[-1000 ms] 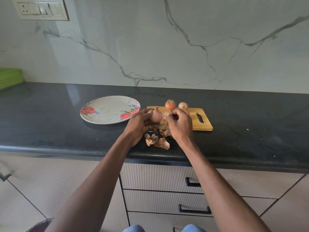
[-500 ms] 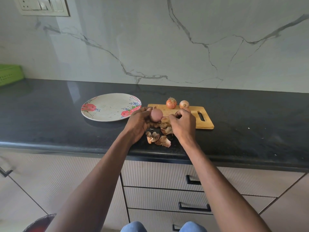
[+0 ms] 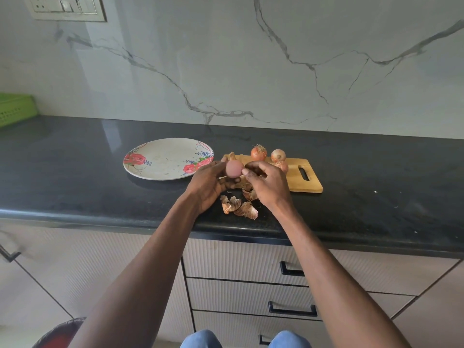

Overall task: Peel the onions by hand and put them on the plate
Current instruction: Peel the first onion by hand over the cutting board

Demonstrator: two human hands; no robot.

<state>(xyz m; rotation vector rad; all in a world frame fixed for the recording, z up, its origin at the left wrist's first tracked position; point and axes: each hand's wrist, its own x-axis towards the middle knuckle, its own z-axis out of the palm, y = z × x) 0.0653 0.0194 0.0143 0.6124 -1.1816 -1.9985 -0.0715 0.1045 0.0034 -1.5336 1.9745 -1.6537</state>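
Head view: left hand point(image 3: 208, 187) fingers curl around peeled onion point(image 3: 234, 168); right hand point(image 3: 268, 187) fingers pinch its side.

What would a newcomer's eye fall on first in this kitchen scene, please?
Most likely the two hands at the counter's front edge: the left hand holds a pink peeled onion, the right hand touching it. Papery skins lie below them, and a rose-patterned plate sits bare to the left.
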